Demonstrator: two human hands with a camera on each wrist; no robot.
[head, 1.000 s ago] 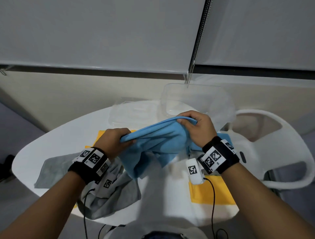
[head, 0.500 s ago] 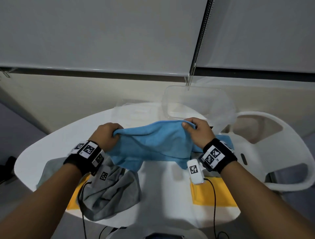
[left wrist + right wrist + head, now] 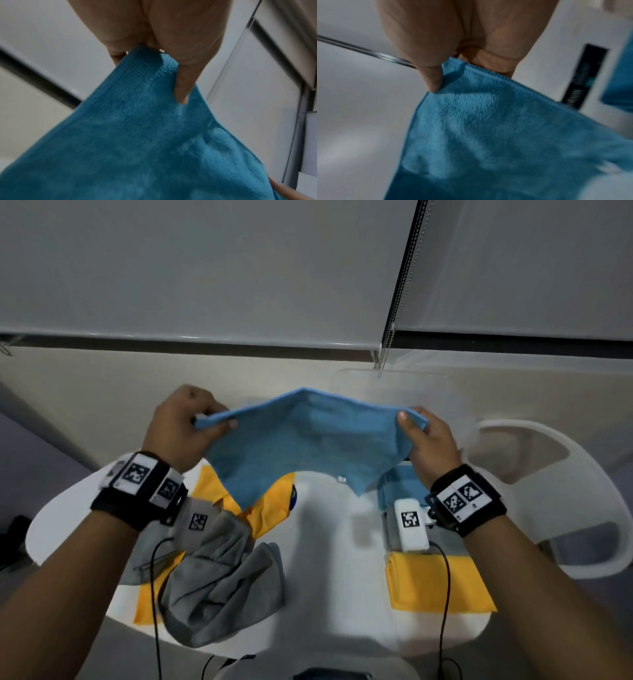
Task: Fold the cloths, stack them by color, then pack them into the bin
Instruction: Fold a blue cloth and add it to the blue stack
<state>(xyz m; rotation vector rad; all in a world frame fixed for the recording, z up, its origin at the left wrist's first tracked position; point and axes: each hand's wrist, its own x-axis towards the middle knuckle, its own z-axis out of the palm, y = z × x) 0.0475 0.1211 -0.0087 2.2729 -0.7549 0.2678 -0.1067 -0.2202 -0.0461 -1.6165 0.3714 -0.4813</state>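
A blue cloth (image 3: 301,450) hangs spread in the air above the white table (image 3: 325,559). My left hand (image 3: 191,422) pinches its left top corner and my right hand (image 3: 421,433) pinches its right top corner. The left wrist view shows my thumb and fingers (image 3: 185,75) clamped on the blue cloth (image 3: 137,135). In the right wrist view the thumb (image 3: 431,77) pins the corner of the blue cloth (image 3: 488,128). The clear bin (image 3: 394,385) stands behind the cloth at the far side, mostly hidden.
Crumpled grey cloths (image 3: 219,580) lie on unfolded yellow cloth (image 3: 267,508) at the left. At the right a folded yellow cloth (image 3: 435,580) lies in front of folded grey and blue ones (image 3: 397,481). A white chair (image 3: 548,508) stands at right.
Both hands have lifted the blue cloth off the table and moved apart, so it now hangs stretched between them.
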